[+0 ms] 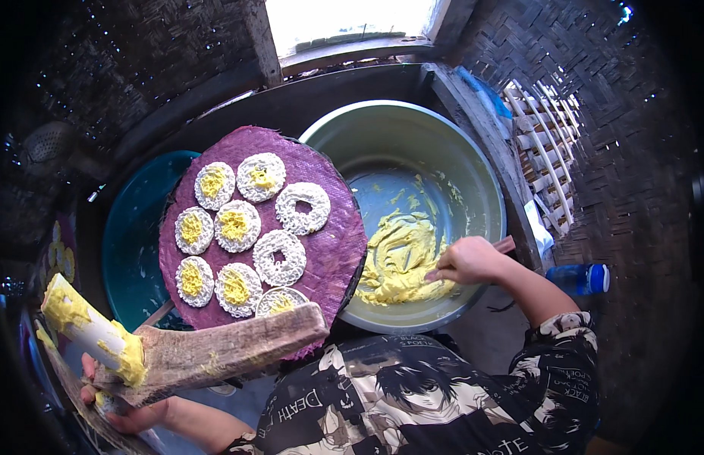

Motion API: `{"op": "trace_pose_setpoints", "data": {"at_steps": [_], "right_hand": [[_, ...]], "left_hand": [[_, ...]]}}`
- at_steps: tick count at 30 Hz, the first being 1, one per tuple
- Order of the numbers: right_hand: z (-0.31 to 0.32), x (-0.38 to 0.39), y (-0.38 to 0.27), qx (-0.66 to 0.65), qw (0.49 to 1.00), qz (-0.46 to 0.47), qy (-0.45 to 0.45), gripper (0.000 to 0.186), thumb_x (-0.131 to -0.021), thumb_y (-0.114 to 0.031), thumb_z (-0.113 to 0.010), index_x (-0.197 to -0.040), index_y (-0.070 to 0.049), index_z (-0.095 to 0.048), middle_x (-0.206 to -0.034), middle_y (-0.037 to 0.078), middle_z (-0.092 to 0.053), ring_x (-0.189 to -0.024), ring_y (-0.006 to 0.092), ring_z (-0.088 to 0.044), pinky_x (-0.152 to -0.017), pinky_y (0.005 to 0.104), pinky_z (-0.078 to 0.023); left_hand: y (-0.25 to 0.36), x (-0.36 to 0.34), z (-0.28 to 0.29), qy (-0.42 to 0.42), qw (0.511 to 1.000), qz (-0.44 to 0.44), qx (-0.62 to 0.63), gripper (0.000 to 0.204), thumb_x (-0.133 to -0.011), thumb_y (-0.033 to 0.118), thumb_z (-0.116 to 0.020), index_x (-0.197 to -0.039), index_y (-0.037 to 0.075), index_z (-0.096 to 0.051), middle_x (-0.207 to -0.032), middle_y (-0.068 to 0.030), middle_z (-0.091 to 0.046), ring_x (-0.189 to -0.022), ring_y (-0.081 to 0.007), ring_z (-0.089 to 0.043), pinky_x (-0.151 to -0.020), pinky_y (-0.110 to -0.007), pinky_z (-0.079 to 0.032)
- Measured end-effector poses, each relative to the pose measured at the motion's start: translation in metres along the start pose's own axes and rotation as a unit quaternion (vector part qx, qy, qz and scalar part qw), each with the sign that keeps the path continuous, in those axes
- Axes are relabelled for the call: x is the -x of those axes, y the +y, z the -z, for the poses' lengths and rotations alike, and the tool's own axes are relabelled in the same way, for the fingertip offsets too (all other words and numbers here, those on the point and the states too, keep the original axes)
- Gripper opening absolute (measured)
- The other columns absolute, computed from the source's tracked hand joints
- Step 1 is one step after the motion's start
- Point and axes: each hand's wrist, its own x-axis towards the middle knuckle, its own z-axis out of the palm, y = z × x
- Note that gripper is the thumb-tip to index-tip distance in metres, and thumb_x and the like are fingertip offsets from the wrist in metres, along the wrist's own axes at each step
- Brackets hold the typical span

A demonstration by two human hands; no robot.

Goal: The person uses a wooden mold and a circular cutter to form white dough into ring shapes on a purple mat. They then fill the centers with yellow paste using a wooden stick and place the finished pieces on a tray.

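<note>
My right hand (468, 260) grips a wooden-handled spoon (504, 245) and digs into yellow paste (401, 262) inside a large grey-green basin (473, 163). My left hand (117, 402) holds a rough wooden tool (215, 353) with a white tube (86, 326) smeared with yellow paste. Between the hands lies a round purple woven mat (337, 243) carrying several white lacy discs (303, 208); most have yellow paste in the middle, two are bare.
A teal basin (132, 235) sits under the mat's left side. A blue plastic bottle (583, 278) lies at the right. Woven bamboo walls surround the spot, with a white rack (545, 152) at the right and a bright window opening above.
</note>
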Motion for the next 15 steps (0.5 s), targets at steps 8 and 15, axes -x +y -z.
{"op": "trace_pose_setpoints", "data": {"at_steps": [8, 15], "right_hand": [[-0.035, -0.017, -0.014, 0.053, 0.997, -0.056, 0.001, 0.041, -0.085, -0.048, -0.055, -0.080, -0.010, -0.071, -0.078, 0.014, -0.066, -0.077, 0.0319, -0.064, -0.068, 0.0424, -0.048], [0.006, -0.016, 0.017, 0.046, 0.995, 0.021, 0.081, 0.024, -0.084, -0.037, -0.058, -0.084, -0.015, -0.069, -0.076, 0.009, -0.066, -0.077, 0.0269, -0.065, -0.066, 0.0393, -0.049]], "left_hand": [[0.001, 0.000, 0.001, 0.009, 1.000, -0.009, 0.008, 0.047, -0.069, 0.038, -0.062, -0.107, 0.013, -0.052, -0.113, -0.0110, -0.038, -0.116, -0.0267, -0.035, -0.106, -0.043, -0.025], [0.015, -0.008, 0.014, -0.081, 0.996, 0.000, 0.037, 0.044, -0.074, 0.040, -0.057, -0.111, 0.016, -0.053, -0.116, -0.0128, -0.034, -0.119, -0.0293, -0.033, -0.108, -0.047, -0.022]]}}
